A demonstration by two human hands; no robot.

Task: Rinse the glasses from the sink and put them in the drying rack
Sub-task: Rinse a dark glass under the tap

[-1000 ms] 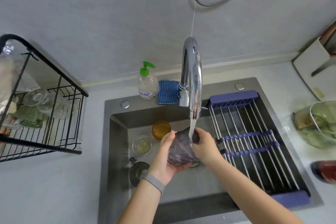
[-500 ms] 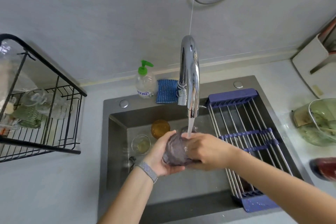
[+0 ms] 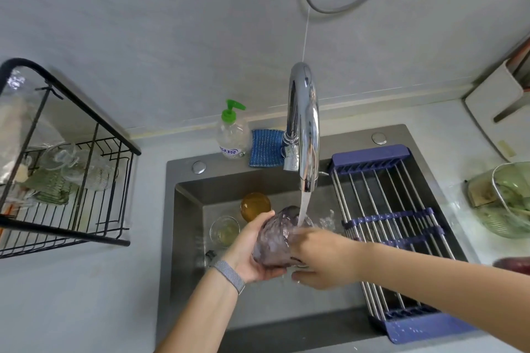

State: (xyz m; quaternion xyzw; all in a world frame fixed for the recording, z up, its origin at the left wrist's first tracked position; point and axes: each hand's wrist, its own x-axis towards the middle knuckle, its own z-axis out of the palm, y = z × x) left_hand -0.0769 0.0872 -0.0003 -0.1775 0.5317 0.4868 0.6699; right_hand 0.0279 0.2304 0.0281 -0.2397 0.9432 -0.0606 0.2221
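A purple-tinted glass [image 3: 272, 238] is tilted under the running water of the chrome tap [image 3: 304, 129], over the grey sink [image 3: 186, 238]. My left hand [image 3: 249, 252] cups it from below and the left. My right hand [image 3: 321, 258] grips its mouth end from the right, fingers at the rim. On the sink floor behind stand an amber glass [image 3: 255, 205] and a clear glass [image 3: 224, 230]. A dark glass is mostly hidden behind my left wrist. The black wire drying rack [image 3: 68, 198] at the left holds several clear and green glass pieces.
A blue roll-up rack [image 3: 393, 226] spans the sink's right half. A soap bottle [image 3: 232, 135] and a blue sponge [image 3: 266, 147] sit on the back rim. A glass bowl of greens [image 3: 504, 200] and a dark red object [image 3: 513, 265] stand on the right counter.
My right hand has slid further over the glass's mouth end. The glass has stayed under the stream in both hands, and the view has shifted slightly.
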